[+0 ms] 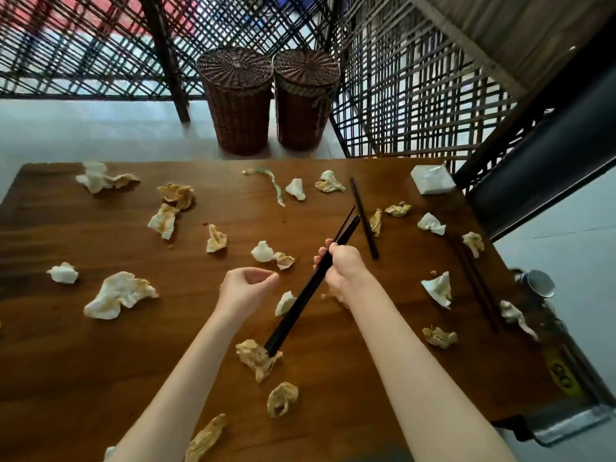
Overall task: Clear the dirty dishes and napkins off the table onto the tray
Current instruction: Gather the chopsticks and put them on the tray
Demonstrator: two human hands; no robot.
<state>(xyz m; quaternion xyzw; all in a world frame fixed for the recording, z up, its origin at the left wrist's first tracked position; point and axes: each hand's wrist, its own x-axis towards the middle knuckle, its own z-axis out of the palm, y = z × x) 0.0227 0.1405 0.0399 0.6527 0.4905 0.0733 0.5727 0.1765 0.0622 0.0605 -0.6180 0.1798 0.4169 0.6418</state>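
Wooden worktop (100,228) littered with crumpled napkins (120,295), two wicker baskets (238,105) on the floor at twelve o'clock.

We see the right hand (343,266) near the middle with its fingers clamped on a bundle of black chopsticks (310,285), whose lower ends touch a stained napkin (255,360) at six o'clock. Our left hand (246,286) hovers just beside it, fingers loosely curled and holding nothing. Another chopstick (364,219) lies at one o'clock.
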